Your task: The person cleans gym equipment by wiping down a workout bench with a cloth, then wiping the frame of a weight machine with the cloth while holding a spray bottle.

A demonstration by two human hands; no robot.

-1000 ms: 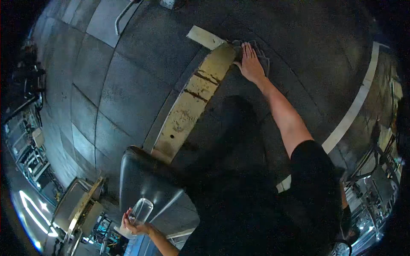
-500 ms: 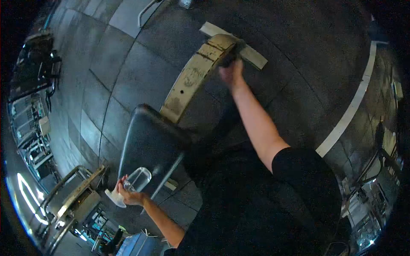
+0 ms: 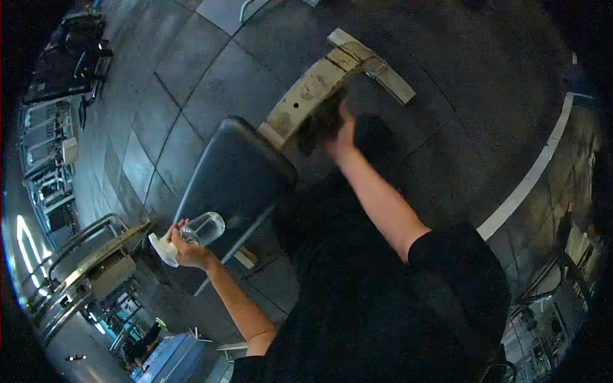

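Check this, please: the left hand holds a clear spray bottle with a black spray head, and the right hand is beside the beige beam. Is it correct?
The colour is wrong: the head view shows a white spray head, not black. The left hand holds the clear spray bottle, and the right hand is beside the beige beam.

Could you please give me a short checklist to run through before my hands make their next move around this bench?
1. Spray bottle gripped in the left hand: ok.
2. White spray head in sight, not hidden by the fingers: ok.
3. Enough liquid in the bottle: cannot tell; the level is not readable.
4. Right hand at the pale beam, by its side: ok.
5. Firm hold on the dark item there: cannot tell; it is blurred.
6. Hands well apart, with the black pad reaching between them: ok.
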